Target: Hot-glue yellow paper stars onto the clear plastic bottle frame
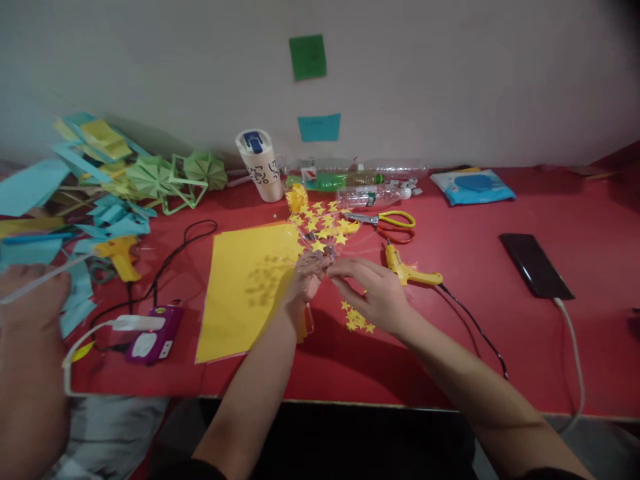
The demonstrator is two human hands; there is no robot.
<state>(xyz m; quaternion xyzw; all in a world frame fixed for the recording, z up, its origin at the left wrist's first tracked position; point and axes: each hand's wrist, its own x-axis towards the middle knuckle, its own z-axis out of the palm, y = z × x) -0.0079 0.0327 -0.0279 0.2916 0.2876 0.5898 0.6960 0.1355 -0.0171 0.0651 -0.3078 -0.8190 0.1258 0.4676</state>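
My left hand (pixel 311 272) is closed around the lower end of a bunch of yellow paper stars (pixel 320 219), which seem fixed to clear strips. The bunch hangs above the desk and throws a shadow on the yellow paper sheets (pixel 240 280). Beside it, my right hand (pixel 373 288) has its thumb and forefinger drawn together near my left fingertips; what they pinch is too small to tell. Loose yellow stars (pixel 356 319) lie beneath my right hand. Right of that hand rests a yellow glue gun (pixel 410 272), with scissors (pixel 395 223) just behind it.
Another person's hand (pixel 33 293) is at the left with a white strip, near a second glue gun (pixel 120 257) and a purple power socket (pixel 155 335). Plastic bottles (pixel 373 195), a tumbler (pixel 261 170), wipes (pixel 473 187) and folded paper (pixel 155 177) line the wall. A phone (pixel 535 265) lies right.
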